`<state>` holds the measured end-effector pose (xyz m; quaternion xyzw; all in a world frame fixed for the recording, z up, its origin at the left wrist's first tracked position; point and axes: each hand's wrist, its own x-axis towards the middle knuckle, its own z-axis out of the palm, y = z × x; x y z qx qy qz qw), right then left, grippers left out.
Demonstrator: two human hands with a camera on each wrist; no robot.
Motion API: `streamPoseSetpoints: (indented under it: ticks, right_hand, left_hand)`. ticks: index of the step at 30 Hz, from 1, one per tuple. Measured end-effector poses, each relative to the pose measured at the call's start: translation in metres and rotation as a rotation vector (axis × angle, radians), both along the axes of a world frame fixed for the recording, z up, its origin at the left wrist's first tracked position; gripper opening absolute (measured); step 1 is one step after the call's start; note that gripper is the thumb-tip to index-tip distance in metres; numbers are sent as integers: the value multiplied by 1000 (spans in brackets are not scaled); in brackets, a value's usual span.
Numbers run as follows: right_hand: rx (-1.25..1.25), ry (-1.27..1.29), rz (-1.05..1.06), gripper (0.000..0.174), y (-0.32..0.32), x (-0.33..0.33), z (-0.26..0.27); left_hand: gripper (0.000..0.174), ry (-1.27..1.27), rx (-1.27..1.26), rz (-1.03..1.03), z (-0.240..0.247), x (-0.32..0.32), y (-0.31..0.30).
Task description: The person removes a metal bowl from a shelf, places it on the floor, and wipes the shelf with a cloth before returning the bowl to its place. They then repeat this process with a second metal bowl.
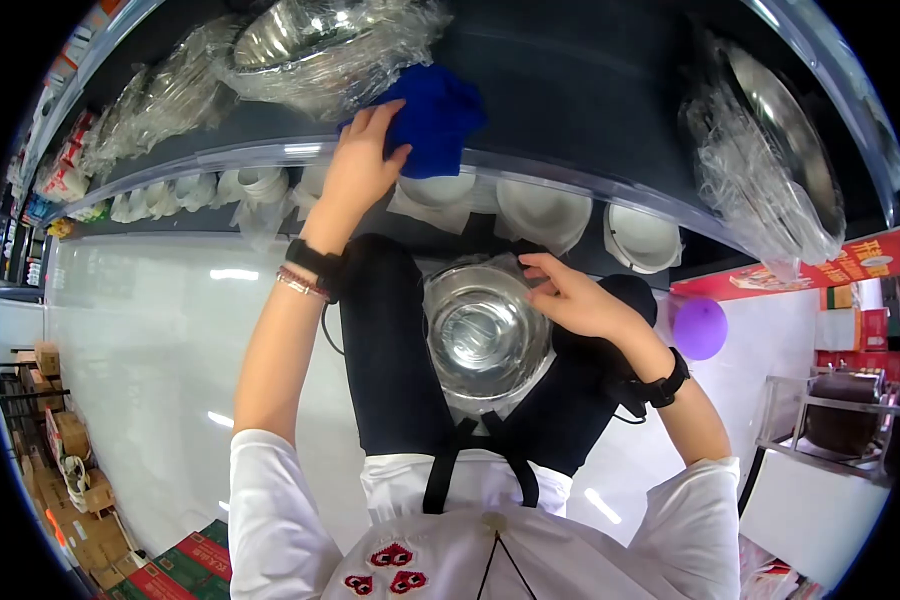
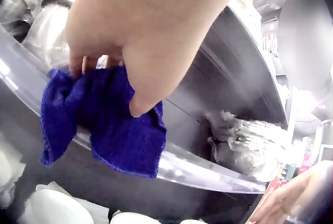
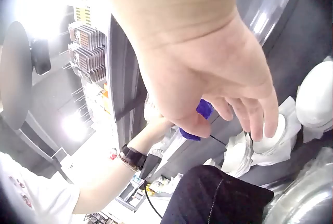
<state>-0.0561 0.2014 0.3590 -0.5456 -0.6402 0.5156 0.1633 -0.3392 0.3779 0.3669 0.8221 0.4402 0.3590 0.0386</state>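
Observation:
At the clear front edge of the dark shelf, the left hand point(image 1: 363, 165) grips a crumpled blue cloth point(image 1: 438, 115). In the left wrist view the thumb and fingers of that hand point(image 2: 138, 42) pinch the cloth point(image 2: 125, 135), whose corners hang over the clear edge strip point(image 2: 187, 171). A shiny metal bowl in clear plastic point(image 1: 485, 335) lies between the person's legs. Beside its right rim is the right hand point(image 1: 582, 300), fingers relaxed and apart; whether it touches the bowl cannot be told. In the right wrist view this hand point(image 3: 213, 73) holds nothing.
Plastic-wrapped metal bowls point(image 1: 310, 45) stand on the upper shelf at left, and another wrapped one point(image 1: 770, 150) at right. White bowls point(image 1: 545, 212) line the lower shelf. A purple balloon point(image 1: 700, 329) and a metal rack point(image 1: 840, 420) are to the right.

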Motion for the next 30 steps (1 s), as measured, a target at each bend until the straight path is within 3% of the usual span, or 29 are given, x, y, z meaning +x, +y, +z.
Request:
streamPoseSetpoints:
  ticks: [4,8,10,13,14,16,17,18,21,24,26,30]
  right_hand:
    - [88,53,-42,50,3,12,1]
    - [367,65,-121,45,24,11,20]
    - [421,205,-220,54,37,0,35]
    - [499,183,-234,62,49,-25,56]
    - [690,141,-89,65,49,-29,66]
    - [1024,-235,-48,62,61,-28,72]
    - [678,459,-228,54,70,-32,58]
    - [587,550,-410,42,66,-25,58]
    - [592,738,-548,28,65,2,72]
    - [828,454,-605,24,68,27,92]
    - [952,470,-636,21,73,33,110]
    - [1071,439,-665,20,91,54,124]
  left_hand:
    - [31,-122,44,11,1,5,12]
    - [27,-289,79,-4,48,27,-20]
    - [25,-449,39,-172,73,43,-40]
    - [30,-535,35,-444,103,68,-73]
    - [33,-518,63,-563,111,72,-79]
    - [32,-452,112,-620,127,74,-83]
    - [33,-417,88,-655,131,74,-82]
    - [35,-382,64,-689,133,73,-80]
    - [40,-396,-30,-580,125,59,-60]
    - [43,-557,-189,-516,120,54,-38]
    - [43,-462,-241,-381,130,53,-32]
    - [39,-361,-34,-296,131,49,-10]
